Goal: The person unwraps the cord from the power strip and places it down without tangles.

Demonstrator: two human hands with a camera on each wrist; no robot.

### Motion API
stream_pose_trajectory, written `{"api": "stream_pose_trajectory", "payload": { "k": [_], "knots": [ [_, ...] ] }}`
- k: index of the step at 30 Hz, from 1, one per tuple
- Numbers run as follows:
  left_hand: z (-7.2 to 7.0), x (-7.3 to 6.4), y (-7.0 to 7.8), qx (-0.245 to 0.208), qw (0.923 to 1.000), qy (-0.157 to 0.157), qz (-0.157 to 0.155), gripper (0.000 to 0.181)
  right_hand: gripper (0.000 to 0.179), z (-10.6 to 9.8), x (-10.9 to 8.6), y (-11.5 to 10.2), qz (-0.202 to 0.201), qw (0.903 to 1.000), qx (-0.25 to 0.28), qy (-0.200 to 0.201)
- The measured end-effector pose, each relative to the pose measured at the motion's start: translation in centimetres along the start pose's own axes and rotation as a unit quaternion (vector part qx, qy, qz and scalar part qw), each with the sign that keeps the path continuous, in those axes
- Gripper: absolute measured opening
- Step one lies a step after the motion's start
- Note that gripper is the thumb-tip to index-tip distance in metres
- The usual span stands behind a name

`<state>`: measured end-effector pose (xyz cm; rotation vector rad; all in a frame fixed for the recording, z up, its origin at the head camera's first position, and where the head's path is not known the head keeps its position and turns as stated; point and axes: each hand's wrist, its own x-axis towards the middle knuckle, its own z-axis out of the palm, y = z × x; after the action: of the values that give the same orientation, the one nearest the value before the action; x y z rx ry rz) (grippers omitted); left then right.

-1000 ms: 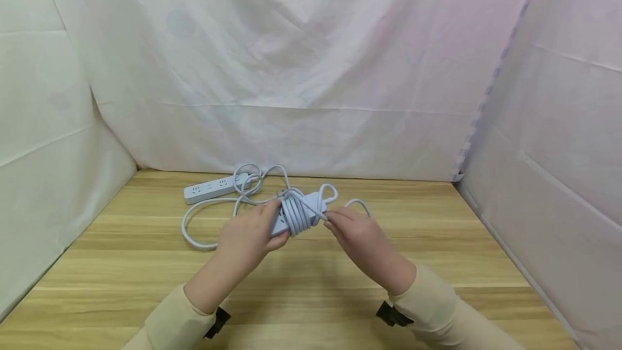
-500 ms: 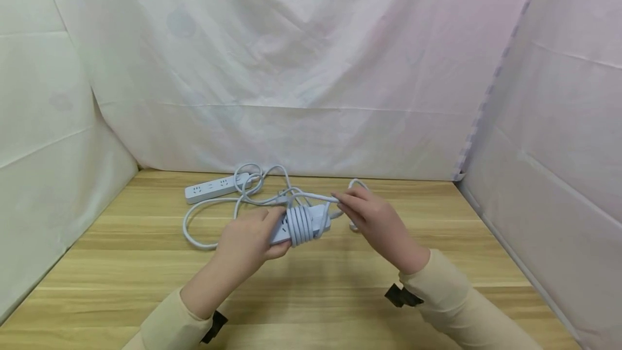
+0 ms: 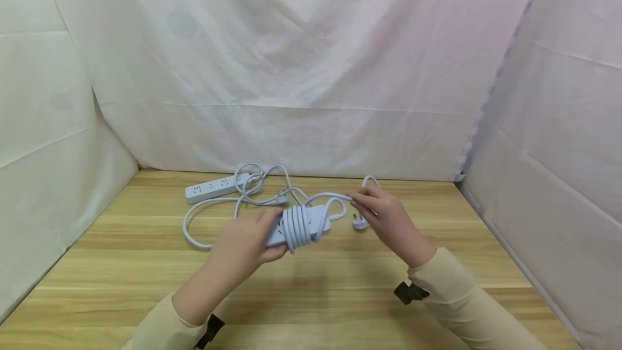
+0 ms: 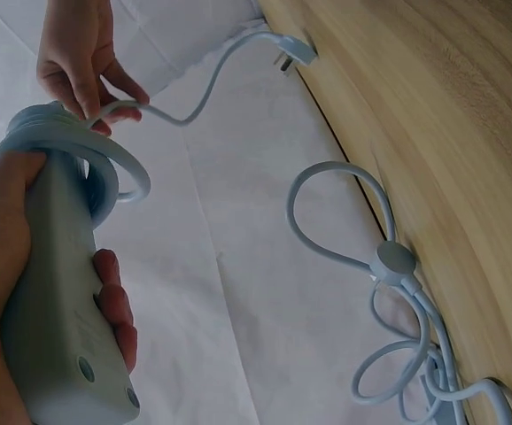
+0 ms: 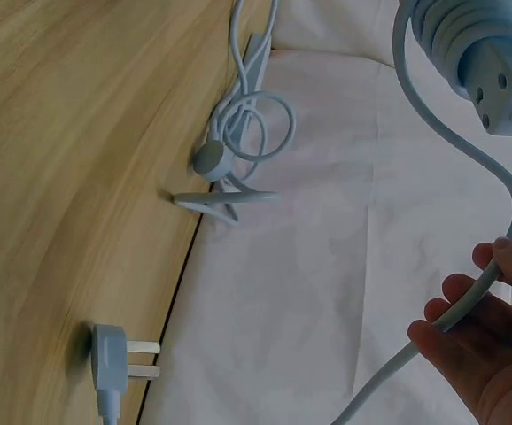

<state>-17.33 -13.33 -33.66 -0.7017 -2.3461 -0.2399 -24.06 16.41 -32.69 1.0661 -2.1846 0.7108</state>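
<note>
My left hand (image 3: pixel 239 242) grips a white power strip (image 3: pixel 275 234) by one end, thumb on top and fingers beneath. Several turns of the strip's own cord (image 3: pixel 296 228) wrap around its middle, and a loose loop stands out at the far end. To the right, my right hand (image 3: pixel 389 220) pinches the free stretch of cord (image 5: pixel 455 310) between thumb and fingers. Beyond that pinch the cord bends down to its plug (image 3: pixel 359 223), which lies on the table with its prongs (image 5: pixel 143 359) showing. The left wrist view shows the strip's underside (image 4: pixel 61 292) up close.
A second white power strip (image 3: pixel 210 189) lies at the back left of the wooden table (image 3: pixel 311 307). Its cord (image 3: pixel 187 226) spreads in loose loops, and its plug (image 3: pixel 282 199) rests just behind the held strip. White cloth (image 3: pixel 311 69) hangs at the back and sides.
My right hand has moved right and slightly up from the strip's end, drawing the cord out with it. The wound strip in my left hand has dipped slightly; the plug has come into view.
</note>
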Motion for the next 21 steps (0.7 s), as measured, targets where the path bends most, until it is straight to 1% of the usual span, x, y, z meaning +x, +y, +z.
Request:
{"api": "stream_pose_trajectory", "payload": {
  "k": [6, 10, 14, 18, 21],
  "knots": [
    [-0.1, 0.0, -0.3, 0.007, 0.9996, -0.005, -0.027, 0.063, 0.023, -0.2, -1.1, 0.4, 0.015, 0.9998, -0.006, -0.013],
    [0.0, 0.0, -0.6, 0.000, 0.9985, -0.008, -0.054, 0.060, 0.021, -0.4, -1.9, 0.5, 0.020, 0.9995, -0.006, -0.023],
    [0.1, -0.1, -1.1, -0.005, 0.9970, -0.011, -0.077, 0.056, 0.021, -0.7, -2.7, 0.5, 0.013, 0.9995, -0.012, -0.025],
    [0.4, -0.3, -1.6, -0.006, 0.9953, -0.024, -0.094, 0.056, 0.022, -1.2, -3.3, 0.4, -0.003, 0.9997, -0.013, -0.018],
    [0.5, -0.5, -2.0, -0.001, 0.9947, -0.032, -0.098, 0.056, 0.018, -1.6, -3.6, 0.2, -0.012, 0.9998, -0.006, -0.015]
  ]
}}
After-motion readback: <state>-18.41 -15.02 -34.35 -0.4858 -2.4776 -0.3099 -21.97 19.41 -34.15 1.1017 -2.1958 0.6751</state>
